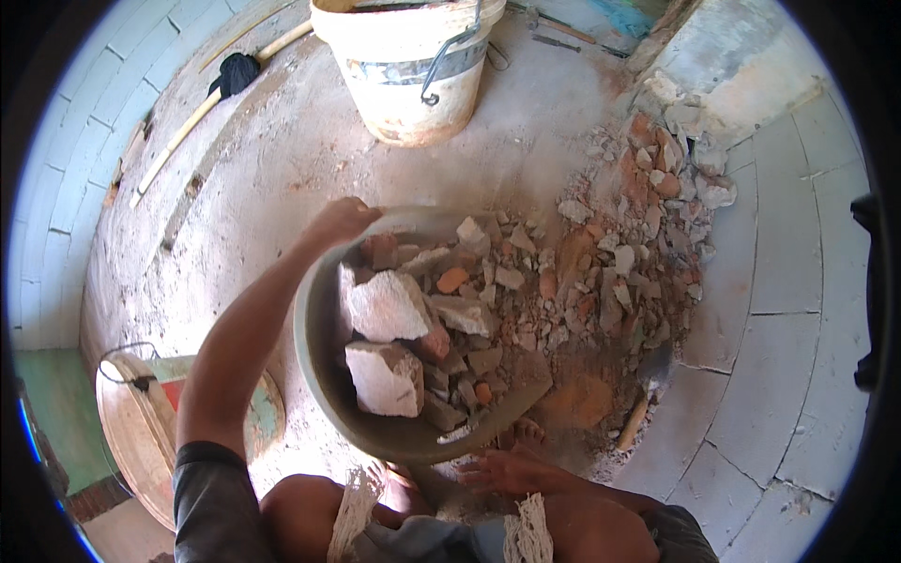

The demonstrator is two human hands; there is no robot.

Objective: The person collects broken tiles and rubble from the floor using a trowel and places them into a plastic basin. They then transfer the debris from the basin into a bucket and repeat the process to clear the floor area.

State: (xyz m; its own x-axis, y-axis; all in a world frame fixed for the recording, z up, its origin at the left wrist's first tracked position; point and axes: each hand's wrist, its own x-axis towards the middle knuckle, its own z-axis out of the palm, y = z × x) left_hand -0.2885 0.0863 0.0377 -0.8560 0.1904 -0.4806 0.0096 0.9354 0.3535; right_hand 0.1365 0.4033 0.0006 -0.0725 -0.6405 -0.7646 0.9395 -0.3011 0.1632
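A grey round tub (314,375), holding large pale chunks of broken masonry (389,305) and smaller pieces, is tipped toward a rubble heap (610,272) on my right. Its contents run together with the heap at the right side. My left hand (347,218) is closed on the tub's far left rim, my arm reaching around its left side. At the near rim, my right hand (493,471) is against the tub's outer edge, its fingers curled there and partly hidden. My bare feet are on the floor by the tub's near side.
A dirty white bucket (408,94) with a wire handle stands beyond the tub. Another bucket (141,422) lies at the left. A long wooden handle (178,141) lies at the far left, and a short wooden handle (633,422) beside the right block wall (779,375). Dust hangs over the rubble.
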